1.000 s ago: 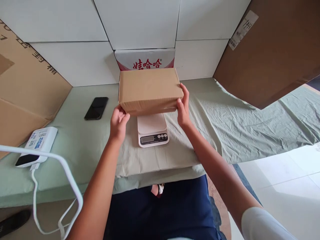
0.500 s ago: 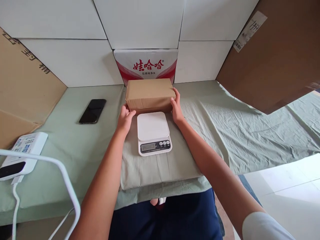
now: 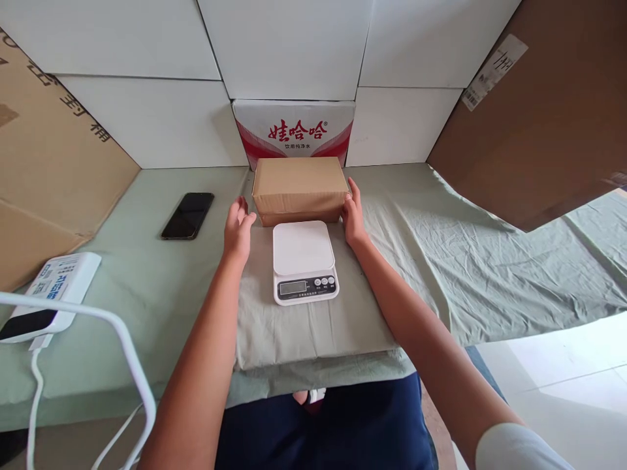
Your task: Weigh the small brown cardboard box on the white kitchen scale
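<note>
1. Resting on the green cloth (image 3: 441, 261) that is covering the worktop, a brown cardboard box (image 3: 298, 186) is sitting toward the far edge, just in front of a red-and-white printed carton (image 3: 294, 130) leaning against the white wall panels.
2. Lying crosswise to the person, the box is presenting its long axis from left to right, so each short end is facing 1 hand.
3. Touching the right short end of the box, the right hand (image 3: 353, 219) is lying flat with its fingers extended along that end; it is not clamped around anything.
4. Hovering just beside the left short end, the left hand (image 3: 238, 228) is spread, palm turned inward, with a narrow gap showing between its fingers and the cardboard.
5. Judging by contact, the right hand is the nearer of the 2; both are holding nothing, and they are standing apart with the box between them.
6. Sitting just in front of the box, between the 2 forearms, a white kitchen scale (image 3: 304, 261) is showing a bare platform; its display reading is too small to tell.
7. Lying well apart toward the left edge are a black phone (image 3: 188, 215), face up, and a white device (image 3: 49, 290) with a white cable (image 3: 98, 320) near the front-left corner.
</note>
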A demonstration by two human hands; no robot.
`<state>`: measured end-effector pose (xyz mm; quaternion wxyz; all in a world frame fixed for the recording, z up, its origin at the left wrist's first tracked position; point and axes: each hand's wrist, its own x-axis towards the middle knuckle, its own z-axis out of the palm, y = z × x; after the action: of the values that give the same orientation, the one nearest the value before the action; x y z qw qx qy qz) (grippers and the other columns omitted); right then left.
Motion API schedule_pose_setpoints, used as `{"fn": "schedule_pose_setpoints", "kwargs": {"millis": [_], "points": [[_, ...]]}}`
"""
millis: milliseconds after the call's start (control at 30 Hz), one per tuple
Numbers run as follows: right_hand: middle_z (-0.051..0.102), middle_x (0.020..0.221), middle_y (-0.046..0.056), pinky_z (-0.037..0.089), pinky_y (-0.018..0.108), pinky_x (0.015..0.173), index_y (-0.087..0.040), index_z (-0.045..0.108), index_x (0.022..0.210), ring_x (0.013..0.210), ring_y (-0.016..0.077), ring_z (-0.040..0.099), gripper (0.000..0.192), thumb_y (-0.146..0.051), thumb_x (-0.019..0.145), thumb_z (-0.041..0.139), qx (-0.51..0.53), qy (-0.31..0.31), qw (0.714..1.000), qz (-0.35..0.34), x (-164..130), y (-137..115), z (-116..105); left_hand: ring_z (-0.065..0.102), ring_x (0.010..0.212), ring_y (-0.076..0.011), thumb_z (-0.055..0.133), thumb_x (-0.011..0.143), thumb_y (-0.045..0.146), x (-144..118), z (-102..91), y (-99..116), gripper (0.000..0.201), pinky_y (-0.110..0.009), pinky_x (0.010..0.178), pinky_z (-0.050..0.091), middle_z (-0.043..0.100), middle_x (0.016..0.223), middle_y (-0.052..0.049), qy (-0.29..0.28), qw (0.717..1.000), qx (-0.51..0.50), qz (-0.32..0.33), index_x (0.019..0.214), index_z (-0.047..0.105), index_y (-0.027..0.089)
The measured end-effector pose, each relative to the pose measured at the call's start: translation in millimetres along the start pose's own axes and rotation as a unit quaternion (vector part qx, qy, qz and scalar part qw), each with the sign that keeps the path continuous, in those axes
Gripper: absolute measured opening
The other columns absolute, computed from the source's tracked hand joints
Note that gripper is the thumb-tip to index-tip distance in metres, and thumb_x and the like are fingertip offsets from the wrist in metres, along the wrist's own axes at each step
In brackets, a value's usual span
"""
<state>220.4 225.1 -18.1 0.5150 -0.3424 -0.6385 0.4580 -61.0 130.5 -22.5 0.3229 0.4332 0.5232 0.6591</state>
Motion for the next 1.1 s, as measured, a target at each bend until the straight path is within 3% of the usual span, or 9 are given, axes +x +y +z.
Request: {"fn": "schedule_pose_setpoints", "kwargs": {"millis": [100, 267, 467, 567, 667, 800, 900, 1100], "points": [[0.035, 0.172, 0.003, 0.032, 0.053, 0.131, -0.032, 0.018, 0.166, 0.159, 0.0260, 0.037, 0.089, -0.078, 0.093, 0.041, 0.032, 0.028, 0.999, 0.020, -2, -7, 4, 0.037, 0.157, -0.0299, 0.068, 0.082, 0.039, -5, 8.7, 7, 0.066, -0.046, 0.129, 0.028, 0.049, 0.162, -0.015, -0.030, 1.000, 0.000, 0.007, 0.144, 0.056, 0.021], [0.022, 0.177, 0.001, 0.023, 0.052, 0.135, -0.032, 0.020, 0.165, 0.164, 0.0248, 0.023, 0.088, -0.077, 0.093, 0.043, -0.007, 0.021, 1.000, -0.013, -4, -13, 6, 0.057, 0.140, -0.0331, 0.066, 0.076, 0.030, -11, 18.2, 14, 0.053, -0.044, 0.118, 0.044, 0.070, 0.137, -0.013, -0.073, 0.997, 0.008, 0.025, 0.128, 0.065, 0.019], [0.021, 0.177, 0.006, 0.017, 0.055, 0.135, -0.029, 0.013, 0.166, 0.165, 0.0275, 0.020, 0.098, -0.081, 0.090, 0.047, -0.083, 0.007, 0.991, -0.105, -6, -22, 9, 0.066, 0.126, -0.0323, 0.065, 0.070, 0.026, -5, 17.3, 16, 0.049, -0.040, 0.102, 0.055, 0.073, 0.108, -0.011, -0.063, 0.996, 0.023, 0.055, 0.118, 0.066, 0.017], [0.017, 0.178, 0.007, 0.019, 0.056, 0.135, -0.030, 0.005, 0.167, 0.166, 0.0295, 0.017, 0.103, -0.083, 0.090, 0.047, -0.096, 0.012, 0.984, -0.151, -16, -36, 12, 0.064, 0.131, -0.0300, 0.068, 0.070, 0.023, -10, 13.8, 28, 0.055, -0.043, 0.114, 0.049, 0.073, 0.116, -0.013, -0.050, 0.993, 0.024, 0.105, 0.124, 0.064, 0.015], [0.012, 0.178, 0.006, 0.021, 0.056, 0.135, -0.033, -0.002, 0.168, 0.166, 0.0305, 0.017, 0.103, -0.081, 0.091, 0.047, -0.105, 0.008, 0.981, -0.165, -39, -48, 13, 0.059, 0.139, -0.0303, 0.068, 0.071, 0.020, -34, 6.6, 42, 0.066, -0.047, 0.123, 0.039, 0.069, 0.135, -0.016, -0.045, 0.991, 0.038, 0.120, 0.137, 0.061, 0.015], [0.013, 0.176, 0.011, 0.027, 0.059, 0.132, -0.032, -0.002, 0.168, 0.163, 0.0343, 0.023, 0.105, -0.080, 0.091, 0.050, -0.094, 0.009, 0.986, -0.141, -79, -51, 8, 0.055, 0.144, -0.0342, 0.064, 0.070, 0.015, -89, -7.8, 45, 0.076, -0.052, 0.124, 0.038, 0.065, 0.146, -0.016, -0.052, 0.993, 0.067, 0.078, 0.146, 0.058, 0.016], [0.020, 0.173, 0.012, 0.025, 0.061, 0.132, -0.031, 0.004, 0.168, 0.162, 0.0352, 0.025, 0.099, -0.077, 0.093, 0.051, -0.096, 0.012, 0.986, -0.134, -101, -48, 2, 0.055, 0.144, -0.0355, 0.063, 0.070, 0.014, -123, -16.3, 40, 0.079, -0.054, 0.123, 0.039, 0.064, 0.147, -0.017, -0.041, 0.994, 0.088, 0.046, 0.148, 0.057, 0.015], [0.026, 0.172, 0.012, 0.026, 0.060, 0.132, -0.031, 0.012, 0.167, 0.160, 0.0348, 0.030, 0.089, -0.070, 0.097, 0.049, -0.109, 0.019, 0.985, -0.132, -112, -46, -1, 0.056, 0.143, -0.0363, 0.063, 0.070, 0.016, -136, -19.4, 35, 0.079, -0.054, 0.121, 0.042, 0.064, 0.147, -0.016, -0.019, 0.994, 0.103, 0.030, 0.148, 0.059, 0.017]]}}
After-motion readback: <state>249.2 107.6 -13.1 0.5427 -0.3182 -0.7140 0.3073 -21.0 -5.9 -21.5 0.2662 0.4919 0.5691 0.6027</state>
